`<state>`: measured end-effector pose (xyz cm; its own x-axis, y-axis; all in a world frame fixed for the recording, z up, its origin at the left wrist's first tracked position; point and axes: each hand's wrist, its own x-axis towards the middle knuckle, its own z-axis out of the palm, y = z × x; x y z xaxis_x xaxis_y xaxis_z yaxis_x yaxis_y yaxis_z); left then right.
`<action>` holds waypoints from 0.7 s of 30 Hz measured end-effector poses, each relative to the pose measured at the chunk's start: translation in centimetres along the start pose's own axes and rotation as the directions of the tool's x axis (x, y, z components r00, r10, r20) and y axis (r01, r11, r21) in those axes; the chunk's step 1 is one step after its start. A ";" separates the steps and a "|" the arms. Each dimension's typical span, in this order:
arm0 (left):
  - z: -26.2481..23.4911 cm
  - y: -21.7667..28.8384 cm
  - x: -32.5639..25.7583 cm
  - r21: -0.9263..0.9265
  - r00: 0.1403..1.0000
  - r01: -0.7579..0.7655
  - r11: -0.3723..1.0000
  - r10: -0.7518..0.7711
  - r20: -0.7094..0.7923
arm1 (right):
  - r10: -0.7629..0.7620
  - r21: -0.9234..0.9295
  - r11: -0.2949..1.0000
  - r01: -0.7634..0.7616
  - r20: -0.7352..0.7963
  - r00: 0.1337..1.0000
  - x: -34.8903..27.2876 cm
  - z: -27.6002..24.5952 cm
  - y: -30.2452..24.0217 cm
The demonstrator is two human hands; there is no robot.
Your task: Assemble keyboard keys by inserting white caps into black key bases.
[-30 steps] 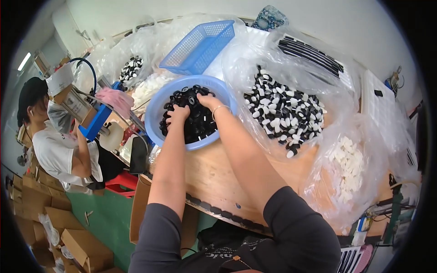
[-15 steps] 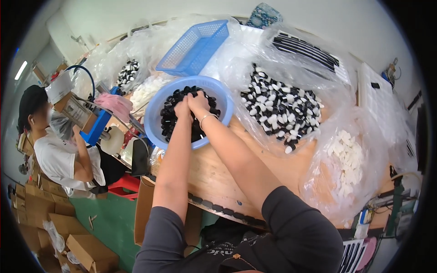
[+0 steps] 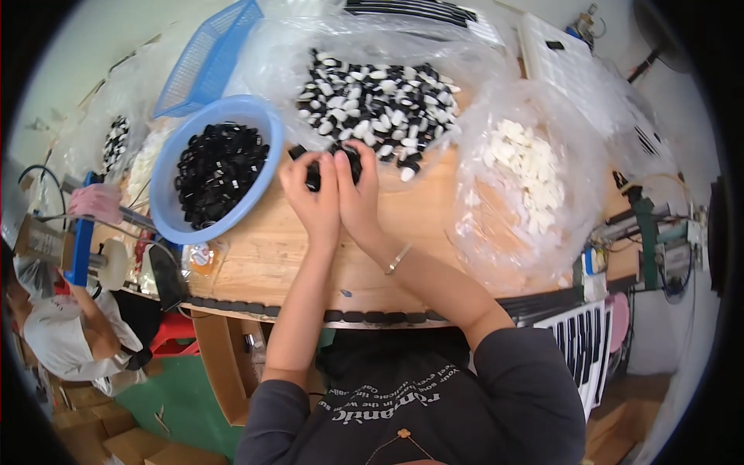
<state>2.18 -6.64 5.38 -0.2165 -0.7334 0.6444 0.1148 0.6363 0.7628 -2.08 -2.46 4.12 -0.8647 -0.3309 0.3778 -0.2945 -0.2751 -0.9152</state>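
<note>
My left hand [image 3: 308, 194] and my right hand [image 3: 358, 190] are cupped together over the wooden table, their inner sides touching. Between the fingers of both show small glossy black pieces [image 3: 313, 175]; how many is hidden by the hands. To their left stands a round blue basin [image 3: 257, 198] filled with a heap of similar black pieces [image 3: 222, 167]. Just beyond my fingertips a pile of mixed black and white oval pieces [image 3: 372, 101] lies on clear plastic.
A blue mesh basket [image 3: 209, 58] rests behind the basin. On the right, a clear plastic bag holds flat white pieces [image 3: 528, 167]. Black bumpers [image 3: 380, 317] line the table's front edge. A person in a white shirt [image 3: 74, 333] works at the left beside a blue-framed machine [image 3: 80, 252].
Both hands have come out of the basin with black pieces in them and moved right, toward the mixed pile. The view has also swung right.
</note>
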 end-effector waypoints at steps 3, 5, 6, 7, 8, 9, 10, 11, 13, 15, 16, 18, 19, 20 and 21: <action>2.0 -1.9 -5.9 -0.061 0.963 0.231 0.971 -0.220 0.153 | 0.154 0.066 0.986 -0.151 -0.049 0.987 -2.7 -4.2 3.1; 2.6 -2.8 -8.2 -0.059 0.949 0.254 0.965 -0.237 0.209 | 0.157 -0.036 0.987 -0.159 -0.062 0.986 -4.0 -6.0 5.2; 2.9 -2.6 -8.5 -0.069 0.943 0.263 0.962 -0.241 0.229 | 0.158 -0.049 0.986 -0.162 -0.082 0.984 -4.1 -6.9 6.0; 3.2 -2.5 -8.7 -0.040 0.935 0.225 0.974 -0.204 0.292 | 0.113 -0.119 0.986 -0.120 -0.062 0.992 -4.0 -7.7 6.9; 3.3 -2.7 -8.7 -0.011 0.922 0.184 0.983 -0.169 0.350 | 0.073 -0.186 0.979 -0.078 -0.033 0.997 -4.1 -8.5 7.3; 3.3 -3.5 -8.5 0.047 0.910 0.103 0.994 -0.113 0.399 | 0.086 -0.321 0.945 -0.066 0.048 0.995 -3.9 -9.2 6.0; 3.0 -4.2 -8.5 0.048 0.908 0.109 0.993 -0.119 0.403 | 0.092 -0.325 0.943 -0.073 0.046 0.995 -4.1 -9.3 5.5; 3.0 -4.6 -8.5 0.088 0.884 0.081 0.993 -0.113 0.454 | 0.064 -0.427 0.904 -0.031 0.061 0.996 -4.3 -9.7 5.2; 2.6 -5.5 -8.2 0.166 0.805 0.029 0.986 -0.121 0.581 | 0.043 -0.604 0.796 0.038 0.119 0.992 -4.6 -10.7 5.3; 1.4 -4.9 -7.8 0.201 0.774 -0.016 0.979 -0.115 0.623 | 0.149 -0.589 0.807 0.047 0.281 0.948 -3.8 -12.4 1.3; 0.9 -4.5 -7.3 0.229 0.744 -0.071 0.971 -0.102 0.660 | 0.235 -0.565 0.823 0.061 0.436 0.869 -3.2 -13.7 -0.8; -0.1 -3.8 -6.1 0.231 0.701 -0.058 0.971 -0.125 0.702 | 0.292 -0.570 0.820 -0.045 0.351 0.890 -1.1 -17.1 -2.3; -0.6 -3.0 -5.4 0.292 0.695 -0.149 0.945 -0.110 0.710 | 0.355 -0.602 0.783 -0.156 0.227 0.907 0.2 -19.0 -2.8; -0.8 -2.4 -4.9 0.347 0.685 -0.240 0.907 -0.095 0.722 | 0.254 -0.637 0.764 -0.104 0.148 0.956 1.6 -21.2 -2.6; -0.5 -1.9 -4.7 0.316 0.723 -0.323 0.892 0.017 0.690 | 0.138 -0.680 0.731 -0.054 0.069 0.988 3.2 -23.3 -2.6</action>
<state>3.45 -4.53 0.93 -0.8240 -0.3546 0.4420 -0.1345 0.8801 0.4553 -13.53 18.26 4.43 -0.8668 -0.4274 0.2568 -0.4449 0.4304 -0.7854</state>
